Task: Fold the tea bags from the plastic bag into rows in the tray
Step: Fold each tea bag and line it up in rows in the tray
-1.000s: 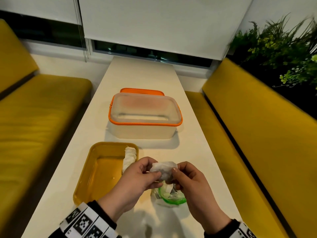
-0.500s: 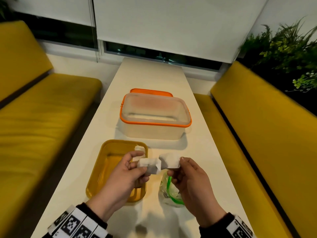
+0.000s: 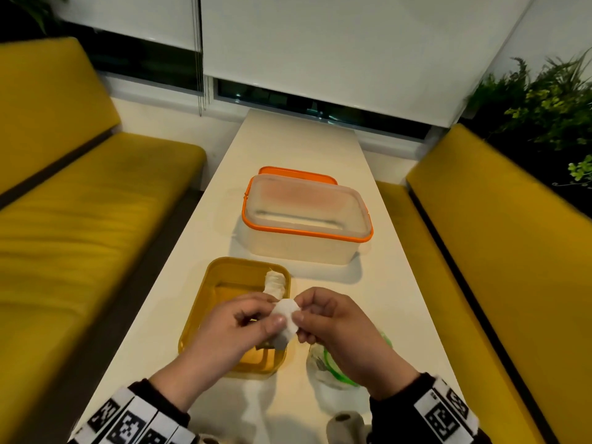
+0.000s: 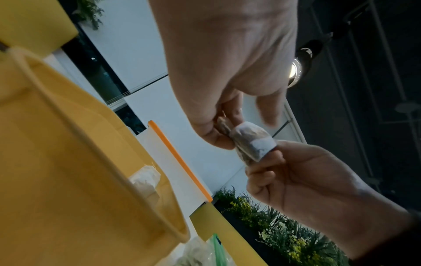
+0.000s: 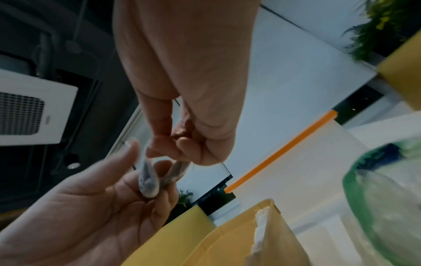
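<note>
A white tea bag (image 3: 285,315) is pinched from both sides, above the right edge of the yellow tray (image 3: 205,296). My left hand (image 3: 275,312) pinches its left end between thumb and fingers. My right hand (image 3: 299,310) pinches the right end. In the left wrist view the tea bag (image 4: 252,144) looks bent over, with dark tea showing through the paper. A short row of folded tea bags (image 3: 275,283) lies along the tray's far right side. The plastic bag (image 3: 323,370) with a green zip lies on the table under my right hand, partly hidden.
A clear container with an orange rim (image 3: 307,219) stands behind the tray, with its orange lid (image 3: 298,170) behind it. The narrow white table (image 3: 384,299) runs between two yellow benches (image 3: 96,225). Plants (image 3: 544,100) stand at the back right.
The tea bag was stretched out between the hands half a second ago. The hands have since come together and it is bent over, now over the tray's right edge.
</note>
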`<state>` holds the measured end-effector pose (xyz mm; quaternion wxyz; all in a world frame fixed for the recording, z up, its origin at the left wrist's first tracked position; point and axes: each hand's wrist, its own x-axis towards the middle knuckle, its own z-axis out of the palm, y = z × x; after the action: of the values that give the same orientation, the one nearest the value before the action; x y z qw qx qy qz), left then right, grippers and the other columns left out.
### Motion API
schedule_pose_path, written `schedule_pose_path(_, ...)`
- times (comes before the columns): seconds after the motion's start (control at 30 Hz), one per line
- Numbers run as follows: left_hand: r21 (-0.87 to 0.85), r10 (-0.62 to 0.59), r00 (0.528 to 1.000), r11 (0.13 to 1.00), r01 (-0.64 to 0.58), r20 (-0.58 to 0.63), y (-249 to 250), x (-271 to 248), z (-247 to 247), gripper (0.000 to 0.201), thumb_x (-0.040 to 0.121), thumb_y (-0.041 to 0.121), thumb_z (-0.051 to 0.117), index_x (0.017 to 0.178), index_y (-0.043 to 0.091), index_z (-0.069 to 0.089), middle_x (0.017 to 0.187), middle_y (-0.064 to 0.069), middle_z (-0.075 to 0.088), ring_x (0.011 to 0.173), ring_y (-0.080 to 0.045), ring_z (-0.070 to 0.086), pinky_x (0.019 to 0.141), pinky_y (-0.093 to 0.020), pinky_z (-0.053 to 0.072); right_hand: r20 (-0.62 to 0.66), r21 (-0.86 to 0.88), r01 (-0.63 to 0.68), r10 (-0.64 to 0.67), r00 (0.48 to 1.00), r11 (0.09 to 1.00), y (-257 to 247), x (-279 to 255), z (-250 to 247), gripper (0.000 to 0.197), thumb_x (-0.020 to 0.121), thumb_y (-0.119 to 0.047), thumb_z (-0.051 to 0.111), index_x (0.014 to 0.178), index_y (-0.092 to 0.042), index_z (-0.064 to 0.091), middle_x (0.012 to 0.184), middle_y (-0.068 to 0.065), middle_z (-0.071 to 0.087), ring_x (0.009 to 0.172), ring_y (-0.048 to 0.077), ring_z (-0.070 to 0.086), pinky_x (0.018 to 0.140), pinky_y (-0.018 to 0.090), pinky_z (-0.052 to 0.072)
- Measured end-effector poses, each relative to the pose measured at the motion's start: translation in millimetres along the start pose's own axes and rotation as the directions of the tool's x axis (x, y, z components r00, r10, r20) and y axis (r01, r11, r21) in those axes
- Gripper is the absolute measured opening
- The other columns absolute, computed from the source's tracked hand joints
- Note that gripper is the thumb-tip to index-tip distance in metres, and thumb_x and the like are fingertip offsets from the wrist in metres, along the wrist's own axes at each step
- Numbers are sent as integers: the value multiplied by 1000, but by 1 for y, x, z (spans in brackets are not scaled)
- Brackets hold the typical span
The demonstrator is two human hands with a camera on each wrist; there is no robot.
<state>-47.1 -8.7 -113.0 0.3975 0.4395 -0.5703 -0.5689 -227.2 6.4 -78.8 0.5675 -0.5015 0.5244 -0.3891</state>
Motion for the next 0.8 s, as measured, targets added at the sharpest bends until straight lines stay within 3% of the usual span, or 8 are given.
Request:
schedule_pose_path(0.07,171,36,994,985,-19,-100,2,1,0,6,70,26,79,69,21,76,95,12,69,88,-5,65,68,-12,50,-35,-192,41,-49,998,981,-5,6,3,9,85,-3,64,84,-12,63,64,1,61,56,9,56,58,23,44)
schedule_pose_path(0.1,251,59,986,968,-18,-158,2,2,0,7,73,20,78,66,22,76,91,18,68,85,-1,63,66,-11,48,-45,-317,77,-96,994,945,-8,9,5,9,84,-9,66,82,-17,63,66,-1,62,58,8,56,60,24,46)
schedule_pose_path(0.17,315,83,971,949,-9,-224,0,5,-1,7,74,16,77,68,19,75,85,18,68,80,2,61,65,-13,46,-4,-581,149,-187,982,800,-12,15,9,9,84,-22,68,79,-26,62,72,-6,63,66,7,55,64,25,47)
schedule_pose_path(0.23,345,94,965,938,-4,-244,-2,5,-3,6,73,17,78,69,17,74,84,13,67,77,-1,60,63,-10,43,60,-703,214,-244,968,678,-14,20,14,10,85,-25,66,78,-28,60,75,-9,61,70,7,54,66,24,46)
schedule_pose_path(0.33,349,83,959,937,17,-270,-6,4,-6,11,72,17,79,65,19,70,89,11,65,81,-3,59,62,-8,40,96,-739,245,-263,960,627,-15,26,20,2,87,-22,63,87,-24,63,79,-6,62,75,11,56,69,29,48)
schedule_pose_path(0.57,305,31,960,951,58,-278,-12,1,-11,8,74,17,77,69,13,72,85,11,65,79,-2,59,64,-14,43,137,-808,230,-207,969,543,-10,32,28,10,92,-25,56,97,-23,64,94,-1,68,85,15,59,75,35,52)
schedule_pose_path(0.67,325,45,954,944,57,-298,-17,1,-17,14,78,20,74,68,29,70,85,13,67,82,-1,60,69,-17,45,138,-856,179,-119,983,484,-4,38,27,13,93,-27,53,100,-24,64,100,1,67,90,19,59,79,37,52)
schedule_pose_path(0.8,356,35,952,931,80,-305,-23,0,-26,32,83,10,67,73,40,64,88,20,64,85,5,57,71,-6,40,138,-916,105,59,989,387,10,46,29,16,94,-29,51,103,-24,63,107,4,65,97,24,58,84,35,47)
